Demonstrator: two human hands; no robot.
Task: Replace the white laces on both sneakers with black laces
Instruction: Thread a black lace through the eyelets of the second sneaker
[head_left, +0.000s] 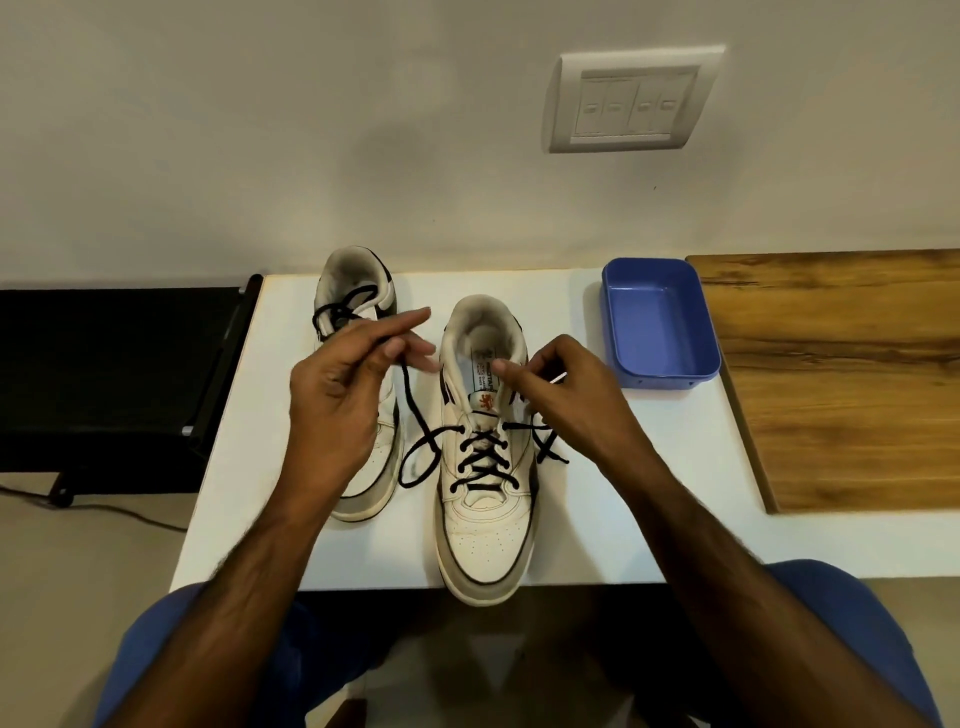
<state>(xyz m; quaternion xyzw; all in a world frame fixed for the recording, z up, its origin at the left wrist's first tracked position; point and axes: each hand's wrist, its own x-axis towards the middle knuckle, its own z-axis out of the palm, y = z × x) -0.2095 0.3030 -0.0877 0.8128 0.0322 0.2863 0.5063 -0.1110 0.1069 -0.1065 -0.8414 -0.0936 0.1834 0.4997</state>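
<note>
At the frame's centre the near sneaker (485, 467) is sitting on the table (597, 493), half laced. The left hand (343, 395) is pinching one end of the black lace (415, 431); the right hand (563, 387) is pinching the other. Uneven pulling is risking lopsided ends or a tip slipping back through its eyelet.

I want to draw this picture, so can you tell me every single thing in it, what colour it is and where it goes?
sneakers: two, white with grey and dark trim; nearer sneaker mid-table, farther sneaker to its left.
black laces: two; one lace partly threaded in the nearer sneaker, other lace on the farther one.
tub: one, blue, right of the sneakers.
table: one, white.
wooden board: one, brown, far right.
switch plate: one, white, on the wall.
black stand: one, left.
left hand: pinches a lace end.
right hand: pinches the other end.
</note>
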